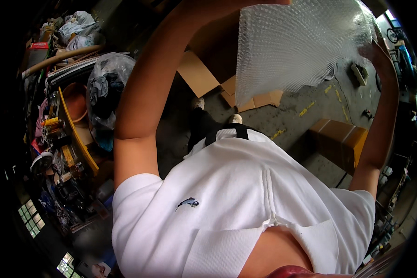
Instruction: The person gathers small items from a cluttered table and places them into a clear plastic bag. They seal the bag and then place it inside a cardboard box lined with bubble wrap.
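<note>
A large sheet of clear bubble wrap [292,51] hangs stretched out in front of me. My left hand [257,3] grips its upper left part and is mostly cut off by the top of the picture. On the other side, my right hand [377,54] is closed around the sheet's right edge, its fingers partly hidden by the plastic. Beneath and behind the wrap, a cardboard box on the floor has brown flaps [198,74] spread outward. The wrap covers part of that box.
A closed, taped cardboard box [333,136] sits on the concrete floor to the right. At left, cluttered shelving holds a clear plastic bag [109,88] with dark contents, a terracotta-coloured pot [75,101] and a yellow-edged board [78,134]. My shoes [236,119] are near the flaps.
</note>
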`<action>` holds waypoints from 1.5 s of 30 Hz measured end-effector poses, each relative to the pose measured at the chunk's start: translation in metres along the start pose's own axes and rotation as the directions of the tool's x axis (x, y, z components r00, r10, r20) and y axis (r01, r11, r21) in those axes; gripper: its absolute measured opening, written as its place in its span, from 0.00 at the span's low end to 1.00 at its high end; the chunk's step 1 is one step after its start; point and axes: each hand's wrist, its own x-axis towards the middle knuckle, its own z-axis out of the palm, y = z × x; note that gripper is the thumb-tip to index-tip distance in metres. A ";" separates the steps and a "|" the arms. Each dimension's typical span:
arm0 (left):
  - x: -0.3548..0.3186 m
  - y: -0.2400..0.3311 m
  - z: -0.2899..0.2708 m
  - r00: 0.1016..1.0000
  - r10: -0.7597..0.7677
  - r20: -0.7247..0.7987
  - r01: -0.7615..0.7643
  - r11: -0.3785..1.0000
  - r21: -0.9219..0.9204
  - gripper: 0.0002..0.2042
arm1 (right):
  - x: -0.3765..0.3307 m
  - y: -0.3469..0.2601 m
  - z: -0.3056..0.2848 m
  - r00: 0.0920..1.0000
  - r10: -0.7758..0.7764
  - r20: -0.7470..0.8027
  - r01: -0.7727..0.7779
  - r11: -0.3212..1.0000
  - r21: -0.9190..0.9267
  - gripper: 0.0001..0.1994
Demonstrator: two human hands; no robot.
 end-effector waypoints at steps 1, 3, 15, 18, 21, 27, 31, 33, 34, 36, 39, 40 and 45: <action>0.000 -0.004 -0.005 0.993 0.105 -0.052 -0.108 0.992 -0.063 0.26 | 0.003 -0.001 0.004 0.996 -0.081 0.024 0.083 0.989 -0.118 0.24; -0.010 -0.007 -0.022 1.000 -0.024 0.019 0.024 1.000 -0.002 0.27 | 0.016 -0.002 0.019 0.984 -0.165 -0.072 0.145 0.962 -0.232 0.26; -0.004 -0.033 -0.111 0.981 -0.004 -0.194 0.025 0.994 0.108 0.11 | 0.071 -0.066 0.118 0.882 -0.407 -0.237 0.179 0.755 -0.631 0.27; 0.004 -0.032 -0.113 0.968 0.214 -0.128 -0.193 0.968 0.160 0.13 | 0.079 -0.057 0.105 0.871 -0.458 -0.179 0.186 0.644 -0.742 0.28; 0.006 -0.034 -0.123 0.894 0.405 -0.190 -0.377 0.911 0.166 0.17 | 0.075 -0.076 0.153 0.767 -0.641 0.000 0.308 0.369 -0.877 0.28; 0.010 -0.032 -0.107 0.786 0.609 -0.107 -0.603 0.793 0.087 0.14 | 0.042 -0.113 0.288 0.796 -0.512 0.324 0.466 0.175 -0.867 0.46; -0.010 -0.030 -0.100 0.828 0.529 -0.187 -0.459 0.830 0.317 0.12 | 0.046 -0.102 0.320 0.944 -0.274 0.182 0.281 0.379 -0.882 0.26; -0.034 -0.049 -0.108 0.877 0.438 -0.199 -0.352 0.866 0.356 0.18 | 0.039 -0.101 0.322 0.951 -0.307 0.044 0.164 0.380 -0.910 0.25; -0.055 -0.066 -0.112 0.916 0.354 -0.187 -0.270 0.891 0.364 0.26 | 0.034 -0.101 0.327 0.945 -0.325 -0.020 0.113 0.386 -0.916 0.25; -0.092 -0.091 -0.132 0.973 0.190 -0.128 -0.122 0.902 0.413 0.40 | 0.020 -0.105 0.322 0.940 -0.313 -0.135 0.031 0.473 -0.881 0.23; -0.140 -0.142 -0.161 0.989 -0.146 0.033 0.118 0.893 0.434 0.40 | 0.010 -0.093 0.266 0.891 -0.383 0.245 0.348 0.227 -0.910 0.19; -0.152 -0.158 -0.169 0.949 -0.301 0.096 0.252 0.905 0.343 0.35 | 0.004 -0.093 0.257 0.885 -0.397 0.242 0.351 0.229 -0.908 0.20; -0.158 -0.193 -0.176 0.873 -0.397 0.283 0.376 0.918 0.128 0.18 | -0.008 -0.075 0.253 0.958 -0.253 0.137 0.237 0.420 -0.876 0.25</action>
